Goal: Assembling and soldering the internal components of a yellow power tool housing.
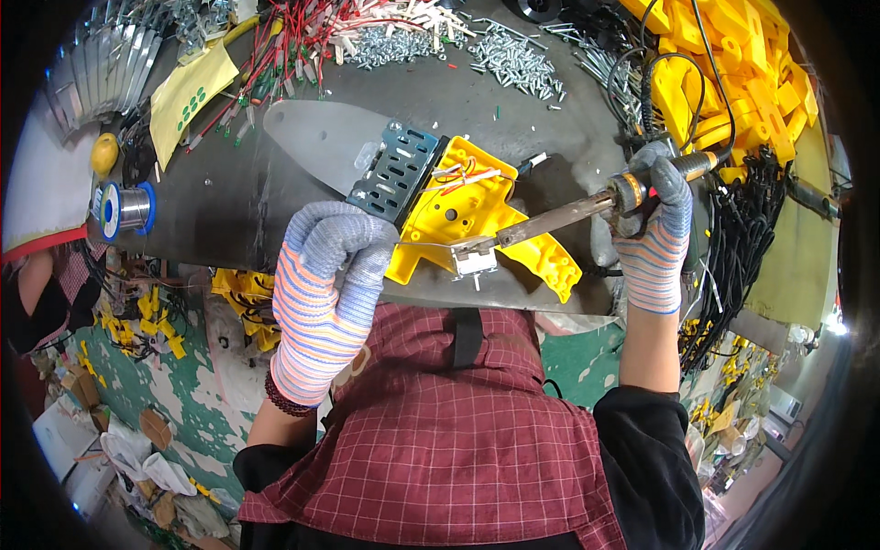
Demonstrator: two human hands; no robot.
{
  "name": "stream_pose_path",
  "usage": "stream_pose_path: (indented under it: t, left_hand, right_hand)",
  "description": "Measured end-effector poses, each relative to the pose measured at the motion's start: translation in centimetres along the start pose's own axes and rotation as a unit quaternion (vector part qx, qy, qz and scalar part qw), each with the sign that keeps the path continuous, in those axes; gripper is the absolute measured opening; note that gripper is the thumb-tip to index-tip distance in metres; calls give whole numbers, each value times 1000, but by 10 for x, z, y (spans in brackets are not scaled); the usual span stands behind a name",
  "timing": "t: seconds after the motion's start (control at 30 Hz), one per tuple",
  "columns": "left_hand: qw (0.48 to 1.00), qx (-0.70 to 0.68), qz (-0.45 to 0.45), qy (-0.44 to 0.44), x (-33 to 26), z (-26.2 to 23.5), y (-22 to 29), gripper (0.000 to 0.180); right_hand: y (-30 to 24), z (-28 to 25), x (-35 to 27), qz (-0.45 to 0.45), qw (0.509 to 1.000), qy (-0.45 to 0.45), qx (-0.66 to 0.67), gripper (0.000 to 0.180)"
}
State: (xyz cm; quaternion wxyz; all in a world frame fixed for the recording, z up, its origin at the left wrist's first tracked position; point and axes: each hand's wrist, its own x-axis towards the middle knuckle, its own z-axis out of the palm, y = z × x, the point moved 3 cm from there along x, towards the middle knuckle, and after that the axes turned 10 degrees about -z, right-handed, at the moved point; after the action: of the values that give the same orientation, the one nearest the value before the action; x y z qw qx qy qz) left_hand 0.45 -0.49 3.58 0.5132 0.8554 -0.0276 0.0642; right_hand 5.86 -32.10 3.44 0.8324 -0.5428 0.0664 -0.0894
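Observation:
My right hand, in a striped knit glove, is closed around the handle of a soldering iron. Its tip touches a small white and metal component at the near edge of a yellow plastic housing half. Thumb and fingertips of my gloved left hand pinch a thin solder wire, which runs to the iron's tip. Inside the housing lie short red and white wires. Against its left side sits a dark slotted metal plate, with a grey pointed flat piece beyond it.
A solder spool stands at the left, near a yellow paper sheet. Along the back lie piles of screws and red wires. Yellow housings and black cables are heaped at the right. Another person's arm shows far left.

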Motion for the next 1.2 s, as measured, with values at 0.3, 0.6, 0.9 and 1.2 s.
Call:
stream_pose_path:
  t: [0.3,0.6,0.9,1.2]
  left_hand:
    - [999,35,22,-4,-2,0,-4,20]
    - [998,56,39,-7,1,1,-1,22]
    - [995,82,57,-5,3,2,3,22]
    - [991,109,74,-16,5,2,7,21]
  right_hand:
    - [1,8,-5,2,997,58,-46,26]
    - [2,9,-3,-4,1000,11,-25,22]
    - [3,5,-4,-6,999,25,-22,22]
    - [1,8,-3,-3,999,5,-32,21]
